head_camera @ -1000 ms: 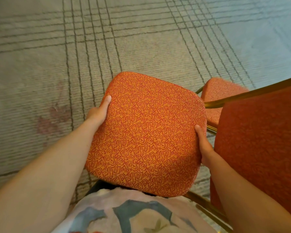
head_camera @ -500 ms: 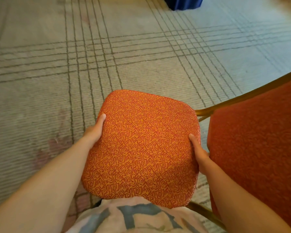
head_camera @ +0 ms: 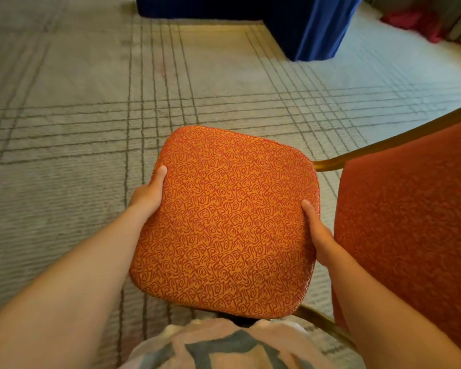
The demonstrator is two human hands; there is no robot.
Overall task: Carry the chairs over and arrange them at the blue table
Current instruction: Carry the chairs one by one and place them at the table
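Upholstery in orange with a red squiggle print covers the chair seat, held level above the grid-lined carpet in front of the person's shirt. The left grip and right grip clasp its opposite edges, thumbs on top and fingers hidden beneath. A red-orange chair back in a gold frame stands just beside on the right. The blue-draped worktop is well ahead across open carpet.
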